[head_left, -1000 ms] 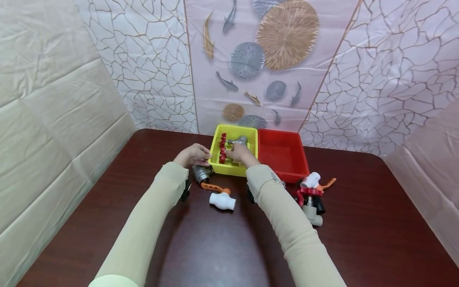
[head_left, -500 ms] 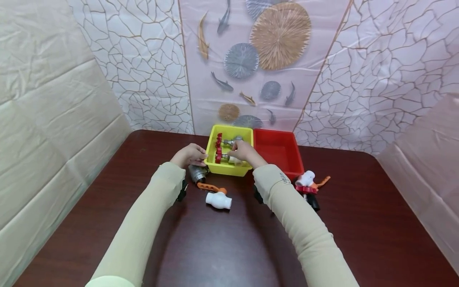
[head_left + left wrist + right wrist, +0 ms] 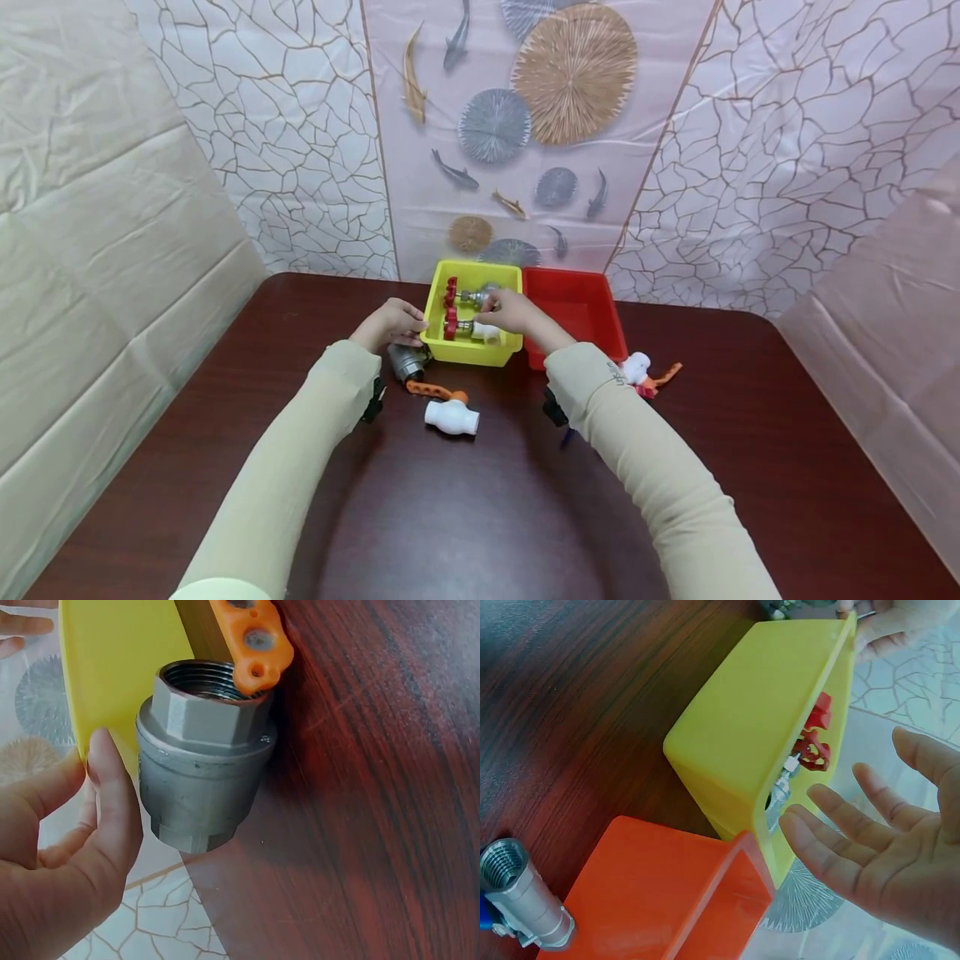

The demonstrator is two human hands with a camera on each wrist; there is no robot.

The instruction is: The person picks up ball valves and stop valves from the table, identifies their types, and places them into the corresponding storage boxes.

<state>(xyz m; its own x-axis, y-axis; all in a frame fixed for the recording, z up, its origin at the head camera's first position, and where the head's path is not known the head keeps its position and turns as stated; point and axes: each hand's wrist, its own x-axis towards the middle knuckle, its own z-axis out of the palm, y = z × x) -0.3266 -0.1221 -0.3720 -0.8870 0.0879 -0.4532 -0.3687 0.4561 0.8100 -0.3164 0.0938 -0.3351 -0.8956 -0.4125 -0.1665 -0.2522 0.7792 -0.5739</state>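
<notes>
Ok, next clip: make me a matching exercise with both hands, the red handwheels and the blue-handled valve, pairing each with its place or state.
Column one
1. Left hand
2. Right hand
3. Red handwheels
4. Blue-handled valve

Column two
A. On the table, beside the red bin
B. Fingers spread, holding nothing
C. Inside the yellow bin
D. Pinching a bin's rim

Right pairs: 1-D, 2-B, 3-C, 4-A
</notes>
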